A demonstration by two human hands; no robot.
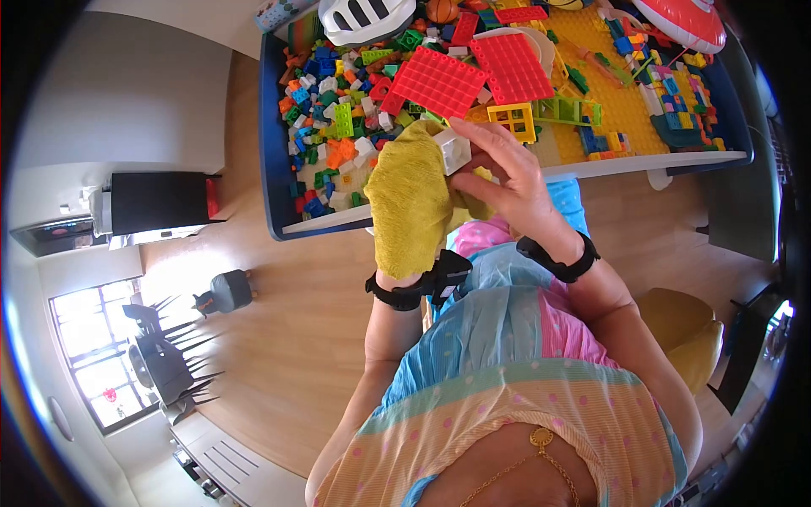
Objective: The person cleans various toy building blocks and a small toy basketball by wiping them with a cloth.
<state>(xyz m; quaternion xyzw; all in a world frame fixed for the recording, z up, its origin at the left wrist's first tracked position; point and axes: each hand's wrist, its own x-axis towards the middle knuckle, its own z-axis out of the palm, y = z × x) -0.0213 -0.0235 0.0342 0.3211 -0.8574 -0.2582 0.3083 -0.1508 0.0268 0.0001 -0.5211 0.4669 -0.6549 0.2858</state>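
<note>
A yellow-green cloth (410, 203) is draped over my left hand (395, 279) and hides its fingers. Against the cloth's upper right edge sits a white toy brick (456, 150), its hollow side partly showing. My right hand (507, 173) has its thumb and fingers closed around the brick's right side. Both hands are just over the near edge of a play table (329, 221) full of loose bricks. Beyond my fingers lie two red baseplates (438, 80) and a yellow window-frame piece (512, 121).
Mixed toy bricks (342, 118) fill the table's left part. A yellow studded board (596, 68) with built pieces covers the right. A white helmet (365, 19) rests at the back. A mustard chair (676, 334) stands to my right, and a dark stool (230, 291) farther left.
</note>
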